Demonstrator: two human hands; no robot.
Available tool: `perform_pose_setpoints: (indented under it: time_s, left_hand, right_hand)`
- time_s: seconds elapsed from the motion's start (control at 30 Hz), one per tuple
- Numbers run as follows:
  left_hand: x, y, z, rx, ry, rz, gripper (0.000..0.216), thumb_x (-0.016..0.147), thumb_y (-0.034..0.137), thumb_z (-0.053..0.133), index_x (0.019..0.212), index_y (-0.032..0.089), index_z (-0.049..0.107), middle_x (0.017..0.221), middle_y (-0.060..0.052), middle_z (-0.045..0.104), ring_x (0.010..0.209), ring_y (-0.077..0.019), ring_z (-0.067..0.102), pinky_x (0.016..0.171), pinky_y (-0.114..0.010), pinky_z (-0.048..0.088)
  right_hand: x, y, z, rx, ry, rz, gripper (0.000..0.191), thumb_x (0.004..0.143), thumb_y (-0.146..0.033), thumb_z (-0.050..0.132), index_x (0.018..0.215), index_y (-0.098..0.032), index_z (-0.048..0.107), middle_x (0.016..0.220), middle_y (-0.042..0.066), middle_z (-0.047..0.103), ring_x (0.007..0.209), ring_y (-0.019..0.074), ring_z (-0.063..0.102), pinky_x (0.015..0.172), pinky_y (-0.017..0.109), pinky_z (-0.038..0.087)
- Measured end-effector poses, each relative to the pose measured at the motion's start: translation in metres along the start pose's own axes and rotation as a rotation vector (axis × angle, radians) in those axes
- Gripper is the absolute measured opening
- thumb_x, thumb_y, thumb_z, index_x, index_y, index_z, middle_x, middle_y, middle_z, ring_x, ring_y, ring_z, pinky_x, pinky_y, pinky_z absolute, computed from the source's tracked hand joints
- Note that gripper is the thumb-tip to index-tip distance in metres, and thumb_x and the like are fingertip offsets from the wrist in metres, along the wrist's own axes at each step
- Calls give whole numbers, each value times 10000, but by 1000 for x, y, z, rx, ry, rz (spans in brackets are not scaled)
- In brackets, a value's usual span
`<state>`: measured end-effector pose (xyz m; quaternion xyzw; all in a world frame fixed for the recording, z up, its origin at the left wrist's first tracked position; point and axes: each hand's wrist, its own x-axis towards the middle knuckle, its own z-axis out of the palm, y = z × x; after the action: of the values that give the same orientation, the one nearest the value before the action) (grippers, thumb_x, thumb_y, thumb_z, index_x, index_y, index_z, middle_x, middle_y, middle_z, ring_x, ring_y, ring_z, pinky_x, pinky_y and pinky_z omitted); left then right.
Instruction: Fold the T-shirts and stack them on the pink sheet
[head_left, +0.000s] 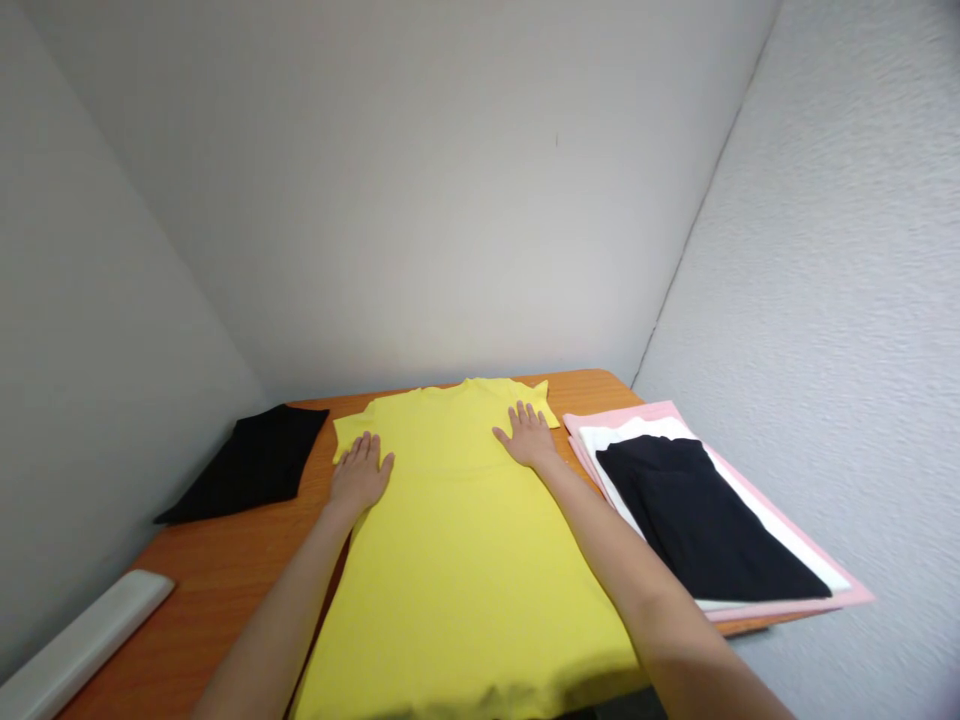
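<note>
A yellow T-shirt [457, 540] lies spread out on the wooden table, its neck and short sleeves toward the back wall. My left hand [361, 474] rests flat on its left side, just below the left sleeve, fingers stretched and thumb apart. On the opposite side my right hand [527, 436] lies flat near the right sleeve, with its fingers spread. Neither hand grips the cloth. The shirt's lower hem reaches the near edge of the view, where it falls in shadow.
On the right, a pile holds a folded black garment [720, 525] over white cloth [829, 575] and pink cloth [855, 598]. Another black garment [255, 462] lies at the left. A long white object [90, 640] sits at the front left of the wooden table [217, 570]. Walls border the table.
</note>
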<state>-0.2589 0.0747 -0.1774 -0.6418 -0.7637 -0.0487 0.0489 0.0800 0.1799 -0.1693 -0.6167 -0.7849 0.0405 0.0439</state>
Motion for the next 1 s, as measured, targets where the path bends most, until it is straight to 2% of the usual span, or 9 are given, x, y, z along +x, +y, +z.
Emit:
perform_pose_setpoints:
  time_s: [0.13, 0.23, 0.37, 0.43, 0.57, 0.67, 0.77, 0.9, 1.0]
  left_hand:
    - [-5, 8, -11, 16, 32, -3, 652, 964, 438, 243, 1458, 29, 362, 1539, -196, 310, 1430, -310, 292, 1146, -482, 242]
    - [-16, 19, -30, 41, 107, 27, 592, 961, 347, 275, 1457, 37, 367, 1536, -204, 315, 1452, -310, 232, 1165, -516, 157]
    - [-49, 39, -45, 64, 177, 122, 553, 962, 331, 296, 1436, 76, 423, 1563, -168, 273, 1472, -290, 168, 1183, -486, 109]
    - [-68, 46, -42, 40, 130, 152, 570, 970, 398, 295, 1432, 95, 437, 1555, -170, 291, 1461, -313, 203, 1170, -504, 158]
    - [-99, 49, -28, -48, -47, 186, 684, 951, 570, 289, 1500, 163, 324, 1574, -159, 236, 1457, -333, 196, 1148, -507, 228]
    - [-112, 45, -25, -56, -29, 187, 679, 951, 570, 291, 1505, 179, 312, 1582, -154, 219, 1463, -322, 172, 1167, -480, 200]
    - [-118, 43, -27, -52, -3, 175, 656, 955, 544, 307, 1499, 178, 331, 1579, -150, 236, 1461, -313, 185, 1174, -463, 193]
    - [-120, 44, -27, -61, -3, 164, 650, 948, 544, 330, 1487, 184, 357, 1575, -139, 245, 1457, -308, 203, 1171, -471, 205]
    - [-117, 43, -26, -73, 2, 168, 647, 939, 539, 356, 1483, 189, 366, 1572, -139, 242, 1454, -305, 216, 1171, -484, 199]
  right_hand:
    - [-9, -6, -14, -27, 13, -3, 785, 957, -618, 180, 1536, -89, 174, 1601, 120, 40, 1466, 259, -54, 1156, 463, -69]
    - [-23, -19, -29, -54, 53, -24, 735, 968, -547, 232, 1529, -74, 197, 1598, 123, 18, 1458, 235, -117, 1144, 447, -134]
    - [-57, -48, -31, -1, 64, -95, 748, 968, -577, 243, 1532, -87, 200, 1597, 122, 44, 1464, 247, -78, 1163, 442, -81]
    - [-81, -64, -24, 78, 30, -174, 781, 961, -630, 194, 1538, -104, 181, 1598, 118, 45, 1466, 263, -53, 1172, 457, -31]
    - [-124, -80, -14, 141, -67, -326, 813, 938, -694, 180, 1543, -151, 183, 1598, 98, 28, 1466, 277, -41, 1174, 474, -8]
    - [-145, -71, -17, 131, -83, -328, 759, 948, -679, 200, 1542, -206, 203, 1599, 67, 34, 1468, 263, -29, 1177, 468, -6]
    - [-161, -48, -21, 129, -46, -267, 719, 959, -657, 216, 1534, -226, 242, 1599, 60, 57, 1469, 261, -4, 1181, 458, 21]
    - [-181, -19, -22, 102, -13, -191, 697, 966, -629, 249, 1531, -222, 256, 1596, 57, 74, 1469, 260, 29, 1184, 451, 30]
    - [-192, -14, -21, 74, -6, -177, 674, 974, -614, 231, 1533, -238, 248, 1595, 43, 80, 1469, 249, 25, 1185, 451, 19]
